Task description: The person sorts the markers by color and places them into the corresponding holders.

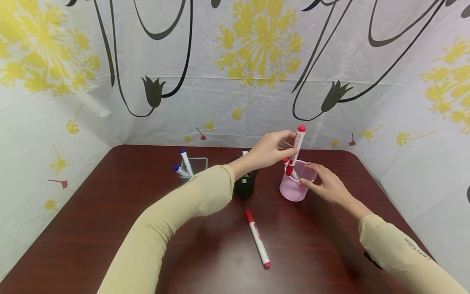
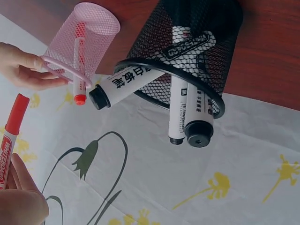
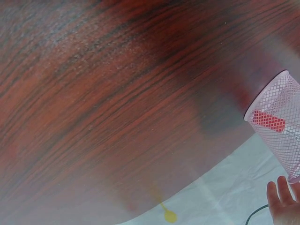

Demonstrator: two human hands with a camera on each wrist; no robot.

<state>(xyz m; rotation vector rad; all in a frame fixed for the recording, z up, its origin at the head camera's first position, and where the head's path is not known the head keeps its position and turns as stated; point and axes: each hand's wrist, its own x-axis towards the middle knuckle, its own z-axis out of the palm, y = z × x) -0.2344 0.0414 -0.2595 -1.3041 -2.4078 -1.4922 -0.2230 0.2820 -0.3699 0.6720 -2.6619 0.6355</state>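
My left hand (image 1: 269, 150) pinches a red-capped whiteboard marker (image 1: 298, 139), tilted close to upright, its red lower end at the mouth of a pink mesh pen cup (image 1: 291, 192). With thumb and fingers, my right hand (image 1: 327, 184) holds that cup by its rim from the right side. One red marker (image 2: 79, 65) leans inside the cup, seen through the mesh in the left wrist view. A further red-and-white marker (image 1: 259, 241) lies on the table in front of the cups.
Left of the pink cup stands a black mesh pen cup (image 2: 225, 51) with several black-capped markers (image 2: 199, 126), partly behind my left forearm. Farther left, a grey holder (image 1: 200, 163) contains blue-capped markers (image 1: 186, 162). A patterned cloth (image 1: 205, 102) hangs behind the dark table (image 1: 110, 204).
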